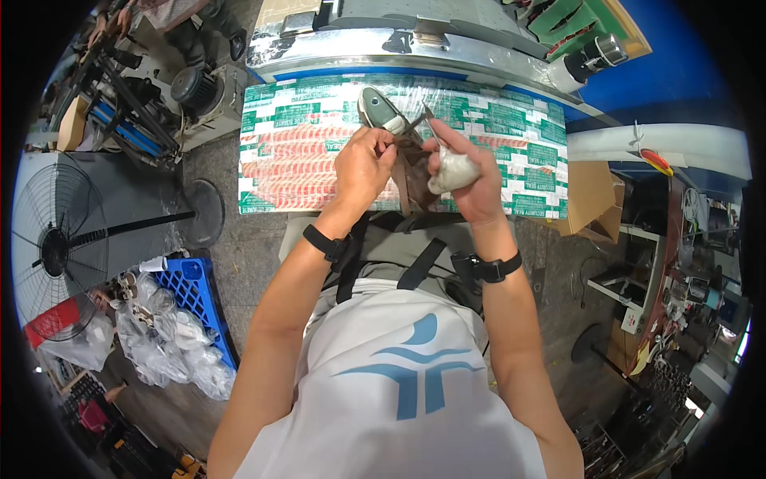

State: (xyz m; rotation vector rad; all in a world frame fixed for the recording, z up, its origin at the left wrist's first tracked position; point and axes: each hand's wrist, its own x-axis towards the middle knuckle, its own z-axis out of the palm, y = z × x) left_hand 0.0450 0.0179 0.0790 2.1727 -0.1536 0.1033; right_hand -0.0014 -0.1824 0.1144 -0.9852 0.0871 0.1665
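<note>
On the work surface covered in green, white and red tape [287, 168] lies a grey-green, shoe-shaped piece [373, 104] with a small round blue spot. Brown, leather-like material [413, 182] extends from it toward me, between my hands. My left hand [363, 166] is closed at its left edge, thumb and fingers pinching there; what sits between the fingertips is hidden. Closed around a thin metal-tipped tool [428, 114], my right hand [479, 182] points it toward the piece. A white, plastic-wrapped bulk [455, 172], perhaps the tool's handle, rests in that palm.
A metal machine edge [351, 49] runs behind the surface, with a silver-black cylinder [594, 57] at its right. A large fan [54, 251] and a blue crate [195, 299] beside bagged items [171, 327] stand left. Toward the right is an open cardboard box [594, 199].
</note>
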